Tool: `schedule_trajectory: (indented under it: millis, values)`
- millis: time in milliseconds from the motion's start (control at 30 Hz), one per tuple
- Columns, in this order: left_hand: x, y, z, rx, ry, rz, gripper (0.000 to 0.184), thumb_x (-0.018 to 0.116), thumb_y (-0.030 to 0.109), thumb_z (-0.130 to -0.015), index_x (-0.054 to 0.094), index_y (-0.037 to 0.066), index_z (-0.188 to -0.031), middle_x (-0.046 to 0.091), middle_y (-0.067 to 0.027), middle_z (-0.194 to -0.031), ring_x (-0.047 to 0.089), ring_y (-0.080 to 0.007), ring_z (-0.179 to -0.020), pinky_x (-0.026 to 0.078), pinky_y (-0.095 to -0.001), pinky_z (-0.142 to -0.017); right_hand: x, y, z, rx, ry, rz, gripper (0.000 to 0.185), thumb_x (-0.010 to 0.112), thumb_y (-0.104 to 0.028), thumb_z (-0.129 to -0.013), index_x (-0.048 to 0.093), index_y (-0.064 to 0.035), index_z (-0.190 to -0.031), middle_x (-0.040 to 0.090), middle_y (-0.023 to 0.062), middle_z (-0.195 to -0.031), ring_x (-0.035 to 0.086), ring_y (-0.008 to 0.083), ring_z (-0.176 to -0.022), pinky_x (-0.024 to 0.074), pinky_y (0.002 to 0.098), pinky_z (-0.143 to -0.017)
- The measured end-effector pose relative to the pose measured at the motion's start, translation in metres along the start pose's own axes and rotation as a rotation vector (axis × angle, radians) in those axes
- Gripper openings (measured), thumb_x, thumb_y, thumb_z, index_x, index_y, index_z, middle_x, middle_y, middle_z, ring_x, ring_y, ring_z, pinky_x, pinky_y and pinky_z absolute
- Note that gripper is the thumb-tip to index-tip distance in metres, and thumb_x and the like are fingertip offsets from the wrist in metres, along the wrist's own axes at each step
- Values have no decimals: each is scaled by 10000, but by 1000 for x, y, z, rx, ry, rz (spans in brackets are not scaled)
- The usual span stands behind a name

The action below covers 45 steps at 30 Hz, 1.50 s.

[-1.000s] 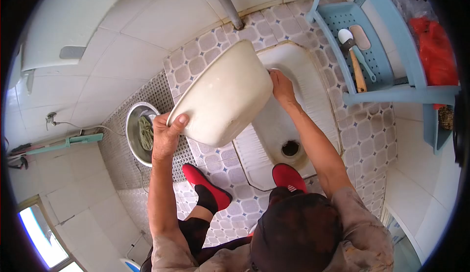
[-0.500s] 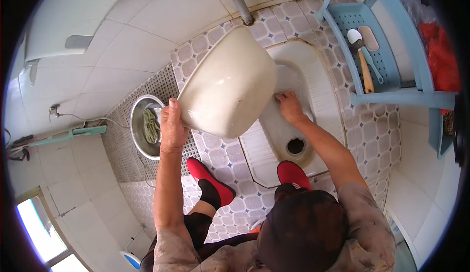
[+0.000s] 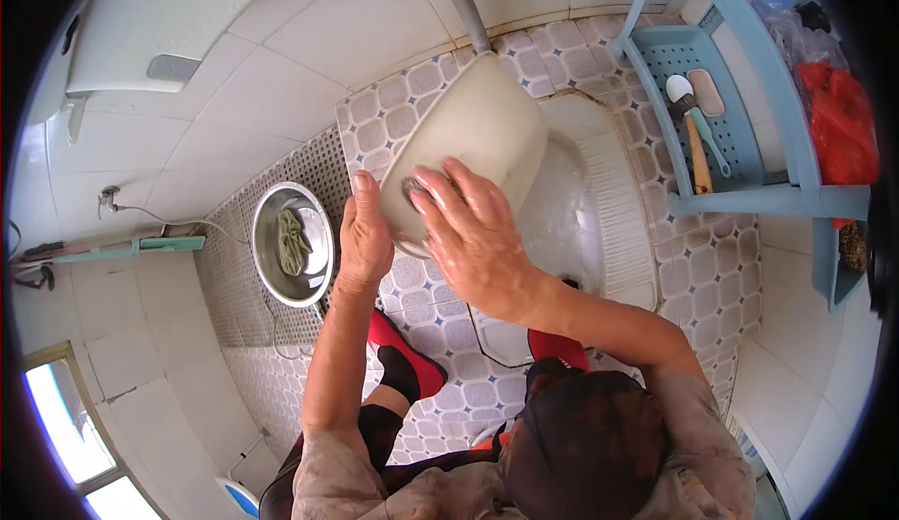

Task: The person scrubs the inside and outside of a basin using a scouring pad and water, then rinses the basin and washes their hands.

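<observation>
"Head view, position of basin (image 3: 487, 117)?"

"Cream basin, tipped on its side in front of the person, outer wall facing up, partly covering the squat toilet (image 3: 618, 211). Whether it touches the floor: cannot tell."

"Left hand (image 3: 365, 239)?"

"Clamped on the rim at its near end, thumb upright beside it, other fingers mostly hidden."

"Right hand (image 3: 482, 249)?"

"Fingers slightly apart, laid over the basin's outer wall; a small grey wad (image 3: 409, 189) shows at the fingertips, material unclear."

"Surroundings?"

"Left: metal bowl (image 3: 323, 263) holding a green cloth (image 3: 293, 242), on a perforated grey mat (image 3: 225, 286). Below: red shoes (image 3: 407, 361). Right: blue shelf (image 3: 730, 204) with a wooden-handled brush (image 3: 700, 160); higher up, a red bag (image 3: 833, 127)"
</observation>
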State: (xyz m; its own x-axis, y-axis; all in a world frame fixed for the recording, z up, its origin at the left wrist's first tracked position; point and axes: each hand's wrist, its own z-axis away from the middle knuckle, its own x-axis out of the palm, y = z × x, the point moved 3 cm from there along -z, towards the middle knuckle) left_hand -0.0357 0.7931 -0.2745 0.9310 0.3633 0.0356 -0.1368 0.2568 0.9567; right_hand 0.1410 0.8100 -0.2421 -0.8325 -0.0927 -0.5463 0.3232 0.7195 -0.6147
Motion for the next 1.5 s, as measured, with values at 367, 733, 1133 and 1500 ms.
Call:
schedule_trajectory:
  millis: [367,733,1133,1500]
  values:
    - [15,5,4,117,-24,-171,528,512,443,-974,655,-64,-1012,650,-23,-860,548,-64,-748,438,-215,-689,-14,142,-51,557,33,-168,382,502,-209,-924,540,-10,-1248,501,227,-1320,472,373,-1227,359,429,-1050]
    - [2,0,-5,130,26,-128,397,588,360,-952,700,-21,-954,646,14,-774,523,-42,-658,418,-196,-606,29,15,16,65,74,23,501,558,-173,-855,479,-70,-1339,416,128,-1415,295,410,-1356,161,607,-1085]
    - [-39,-25,-12,38,26,94,346,624,326,-924,677,-9,-989,690,-56,-886,632,-116,-750,512,-267,-692,57,216,23,1062,106,-601,427,422,-350,-966,602,-10,-1153,624,138,-1126,573,244,-1038,433,337,-900]
    - [12,69,12,-111,-268,-382,330,578,120,-759,645,-62,-1025,672,-62,-845,627,-121,-780,493,-249,-721,75,188,45,1071,389,-1086,368,412,-260,-993,600,-5,-1182,635,64,-1064,564,125,-962,444,281,-849]
